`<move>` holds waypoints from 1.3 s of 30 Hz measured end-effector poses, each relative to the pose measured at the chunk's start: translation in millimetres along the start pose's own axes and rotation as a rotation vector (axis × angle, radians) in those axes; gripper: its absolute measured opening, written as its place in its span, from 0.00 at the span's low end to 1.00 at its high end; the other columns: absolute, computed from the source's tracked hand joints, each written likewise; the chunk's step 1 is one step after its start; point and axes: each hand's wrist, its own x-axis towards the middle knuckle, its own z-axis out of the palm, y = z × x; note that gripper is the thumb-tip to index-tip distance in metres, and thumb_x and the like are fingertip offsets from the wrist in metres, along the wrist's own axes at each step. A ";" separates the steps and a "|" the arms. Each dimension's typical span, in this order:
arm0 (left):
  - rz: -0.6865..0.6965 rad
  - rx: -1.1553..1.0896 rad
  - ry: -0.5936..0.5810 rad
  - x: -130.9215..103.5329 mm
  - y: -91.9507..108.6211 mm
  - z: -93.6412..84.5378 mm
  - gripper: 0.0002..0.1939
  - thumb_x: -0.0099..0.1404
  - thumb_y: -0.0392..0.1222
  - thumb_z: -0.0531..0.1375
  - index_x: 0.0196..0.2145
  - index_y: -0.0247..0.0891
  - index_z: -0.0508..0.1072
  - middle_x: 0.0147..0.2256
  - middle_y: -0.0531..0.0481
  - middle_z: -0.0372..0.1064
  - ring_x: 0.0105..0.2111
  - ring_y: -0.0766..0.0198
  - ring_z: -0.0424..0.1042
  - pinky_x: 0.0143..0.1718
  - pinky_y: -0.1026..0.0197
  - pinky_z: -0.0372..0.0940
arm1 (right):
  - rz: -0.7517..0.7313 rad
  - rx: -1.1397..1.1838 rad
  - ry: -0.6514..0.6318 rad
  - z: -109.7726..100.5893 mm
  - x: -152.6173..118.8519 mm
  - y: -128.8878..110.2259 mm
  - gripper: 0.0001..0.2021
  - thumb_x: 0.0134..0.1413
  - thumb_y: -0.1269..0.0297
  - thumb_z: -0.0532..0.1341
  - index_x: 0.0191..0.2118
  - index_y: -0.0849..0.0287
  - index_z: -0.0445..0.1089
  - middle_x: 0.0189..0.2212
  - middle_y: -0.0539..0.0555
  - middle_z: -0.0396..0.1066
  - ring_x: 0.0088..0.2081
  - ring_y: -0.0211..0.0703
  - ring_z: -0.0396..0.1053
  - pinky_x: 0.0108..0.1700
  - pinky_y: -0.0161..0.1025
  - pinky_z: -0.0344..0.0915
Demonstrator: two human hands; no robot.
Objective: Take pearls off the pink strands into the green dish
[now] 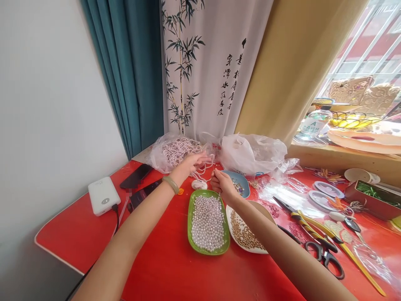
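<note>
My left hand reaches over the table's back part with its fingers stretched out. Strands of small pale pink beads lie beside and beneath its fingertips. My right hand is closed in a pinch above the far end of a green tray; what the fingertips hold is too small to make out. White pearl beads fill the tray. A white plate with gold beads sits partly under my right forearm. Behind my right hand is a blue dish with mixed beads.
A plastic bag of bead strands and a white plastic bag stand at the back. Two phones and a white power bank lie left. Pliers, scissors and plastic packets are on the right of the red table.
</note>
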 end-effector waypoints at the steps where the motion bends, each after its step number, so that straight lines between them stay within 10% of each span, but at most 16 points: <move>1: -0.027 0.024 -0.035 -4.5 -4.2 2.9 0.10 0.57 0.43 0.58 0.25 0.32 0.72 0.27 0.45 0.71 0.18 0.76 0.59 0.19 0.71 0.56 | -0.003 0.005 -0.004 0.4 0.3 -1.3 0.20 0.37 0.49 0.62 0.24 0.58 0.54 0.14 0.39 0.40 0.14 0.25 0.37 0.16 0.28 0.32; 7: -0.079 0.051 -0.171 -19.9 -13.9 20.5 0.03 0.52 0.35 0.62 0.25 0.31 0.72 0.24 0.47 0.68 0.22 0.72 0.65 0.24 0.69 0.60 | -0.036 0.032 -0.033 4.5 -2.5 -8.9 0.21 0.36 0.49 0.63 0.23 0.58 0.52 0.15 0.39 0.38 0.15 0.25 0.36 0.16 0.28 0.31; 24: 0.180 -0.182 0.161 2.7 16.4 -0.7 0.05 0.57 0.32 0.56 0.25 0.31 0.70 0.30 0.46 0.70 0.21 0.76 0.62 0.22 0.73 0.58 | -0.041 -0.019 0.056 -0.5 -18.7 9.2 0.20 0.39 0.47 0.60 0.24 0.59 0.55 0.15 0.39 0.39 0.15 0.25 0.37 0.17 0.27 0.33; 33: 0.042 0.003 -0.199 -38.3 -5.0 29.4 0.08 0.60 0.38 0.55 0.30 0.29 0.71 0.30 0.42 0.70 0.18 0.76 0.59 0.23 0.69 0.61 | -0.133 -0.006 0.084 11.2 -7.8 -0.8 0.19 0.41 0.50 0.59 0.23 0.58 0.51 0.14 0.39 0.38 0.15 0.25 0.36 0.16 0.27 0.34; 39: 0.039 -0.071 -0.106 -30.0 8.2 40.1 0.10 0.61 0.29 0.50 0.24 0.31 0.65 0.16 0.55 0.57 0.12 0.79 0.50 0.13 0.74 0.46 | -0.162 0.001 0.099 15.8 -9.5 4.3 0.17 0.43 0.50 0.57 0.24 0.58 0.52 0.14 0.39 0.38 0.15 0.25 0.37 0.17 0.27 0.34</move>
